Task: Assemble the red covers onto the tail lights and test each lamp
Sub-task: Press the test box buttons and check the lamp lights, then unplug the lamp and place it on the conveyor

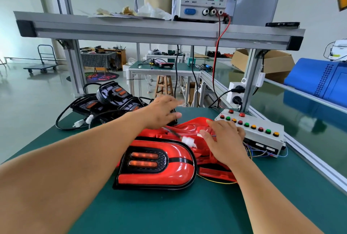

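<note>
Left hand [163,114] outstretched palm-down, seemingly flat

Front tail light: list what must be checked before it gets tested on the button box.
1. Red cover seated on the front tail light: ok, looks flush along its visible edges.
2. Power supply on: ok, display and green lamp lit.
3. White connector joined to the button box: cannot tell, the right hand hides the wires.
4. Left hand free: ok, open, holding nothing.
5. Amber segments lit: cannot tell.
</note>
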`<state>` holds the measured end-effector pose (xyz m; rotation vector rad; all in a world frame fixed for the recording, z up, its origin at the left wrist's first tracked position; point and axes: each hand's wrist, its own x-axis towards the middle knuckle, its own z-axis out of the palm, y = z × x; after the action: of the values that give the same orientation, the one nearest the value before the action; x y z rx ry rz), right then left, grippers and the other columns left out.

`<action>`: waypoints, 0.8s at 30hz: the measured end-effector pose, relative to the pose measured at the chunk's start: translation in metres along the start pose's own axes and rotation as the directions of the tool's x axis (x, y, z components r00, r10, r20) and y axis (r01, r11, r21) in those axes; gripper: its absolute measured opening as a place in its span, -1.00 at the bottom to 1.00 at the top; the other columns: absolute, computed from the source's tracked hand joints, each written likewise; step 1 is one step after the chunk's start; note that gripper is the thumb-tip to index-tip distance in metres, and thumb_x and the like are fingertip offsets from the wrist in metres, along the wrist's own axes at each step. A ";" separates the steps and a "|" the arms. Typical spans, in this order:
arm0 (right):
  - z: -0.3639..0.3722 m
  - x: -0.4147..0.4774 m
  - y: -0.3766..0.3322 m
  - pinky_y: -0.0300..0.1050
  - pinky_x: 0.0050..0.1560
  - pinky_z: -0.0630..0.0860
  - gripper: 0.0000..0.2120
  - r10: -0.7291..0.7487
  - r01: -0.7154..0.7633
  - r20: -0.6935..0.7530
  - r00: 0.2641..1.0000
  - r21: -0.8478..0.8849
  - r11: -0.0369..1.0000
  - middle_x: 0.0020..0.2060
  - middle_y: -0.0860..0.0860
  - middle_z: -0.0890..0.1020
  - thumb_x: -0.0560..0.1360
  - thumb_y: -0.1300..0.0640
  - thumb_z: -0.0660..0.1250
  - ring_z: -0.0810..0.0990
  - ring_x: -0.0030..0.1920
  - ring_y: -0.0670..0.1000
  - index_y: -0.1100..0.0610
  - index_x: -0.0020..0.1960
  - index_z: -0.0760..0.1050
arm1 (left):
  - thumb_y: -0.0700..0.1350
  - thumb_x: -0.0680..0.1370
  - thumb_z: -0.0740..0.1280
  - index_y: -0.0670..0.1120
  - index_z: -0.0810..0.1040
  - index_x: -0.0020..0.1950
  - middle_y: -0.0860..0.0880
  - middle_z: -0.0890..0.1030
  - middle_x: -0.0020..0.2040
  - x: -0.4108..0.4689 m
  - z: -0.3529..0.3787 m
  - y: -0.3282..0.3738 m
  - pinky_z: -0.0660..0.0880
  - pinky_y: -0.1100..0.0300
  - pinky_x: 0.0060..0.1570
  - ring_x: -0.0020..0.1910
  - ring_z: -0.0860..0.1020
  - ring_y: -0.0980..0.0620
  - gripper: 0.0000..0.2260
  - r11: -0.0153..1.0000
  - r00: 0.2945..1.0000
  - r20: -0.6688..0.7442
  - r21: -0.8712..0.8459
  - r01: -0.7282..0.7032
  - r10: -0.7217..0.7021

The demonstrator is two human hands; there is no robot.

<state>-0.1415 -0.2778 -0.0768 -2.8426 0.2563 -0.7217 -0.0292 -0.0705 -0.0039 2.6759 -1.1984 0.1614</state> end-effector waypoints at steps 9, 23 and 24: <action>-0.007 0.010 -0.033 -0.11 -0.04 0.40 -0.79 -0.176 0.162 0.059 0.983 0.191 0.968 -0.08 -0.03 0.63 0.58 0.02 0.26 0.54 0.01 0.01 0.05 -0.02 0.66 | -0.12 0.61 0.24 -0.10 0.58 0.27 -0.13 0.56 0.28 -0.086 -0.034 -0.125 0.39 0.11 0.23 0.26 0.49 -0.13 -0.73 0.801 0.785 -0.178 -0.035 0.598 -0.593; -0.021 0.028 -0.121 -0.17 -0.02 0.50 -0.28 -0.273 0.144 0.464 0.843 0.294 0.945 0.14 -0.05 0.61 0.33 -0.53 0.21 0.57 0.09 -0.06 -0.08 0.28 0.53 | -0.23 0.57 0.28 -0.09 0.62 -0.02 -0.08 0.55 -0.18 -0.094 -0.034 -0.112 0.42 0.17 -0.28 -0.36 0.35 0.04 -0.87 0.371 0.586 -0.084 -0.843 0.389 -0.806; -0.024 0.021 -0.122 -0.09 0.16 0.48 -0.09 -0.308 0.150 0.537 0.785 0.318 0.936 0.32 -0.04 0.50 0.20 -0.59 0.23 0.49 0.26 -0.03 -0.17 0.44 0.34 | -0.24 0.56 0.26 -0.08 0.62 -0.07 -0.08 0.53 -0.25 -0.093 -0.037 -0.111 0.30 0.22 -0.39 -0.40 0.32 0.05 -0.85 0.346 0.587 -0.076 -0.864 0.365 -0.806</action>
<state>-0.1202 -0.1678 -0.0185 -2.6949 -0.2727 0.1129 -0.0090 0.0775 -0.0004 1.8604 0.0620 0.1425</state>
